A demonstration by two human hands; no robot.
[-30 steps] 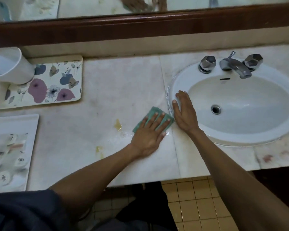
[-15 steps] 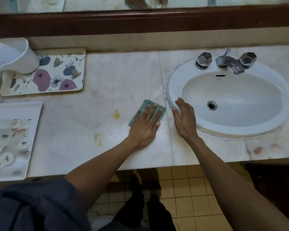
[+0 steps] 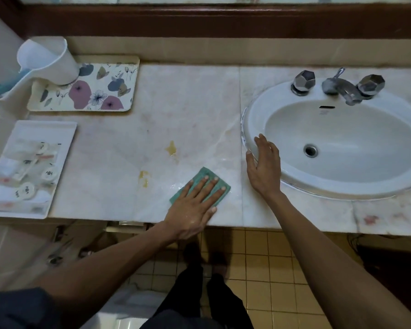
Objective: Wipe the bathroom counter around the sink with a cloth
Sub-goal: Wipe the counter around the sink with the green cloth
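Head view — cloth (image 3: 201, 186) now nearer counter (image 3: 188, 119) edge — left hand (image 3: 195, 205) flat

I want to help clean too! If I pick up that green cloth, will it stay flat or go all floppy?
Probably floppy: the green cloth lies thin and flat under the left hand, following the counter. It's likely damp, since the marble beside it shines wet, so it may drip and feel slightly heavy.

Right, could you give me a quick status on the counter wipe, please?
Left hand flat on cloth, near counter's front edge. Right hand on sink rim. Yellow stains unwiped, left of cloth.
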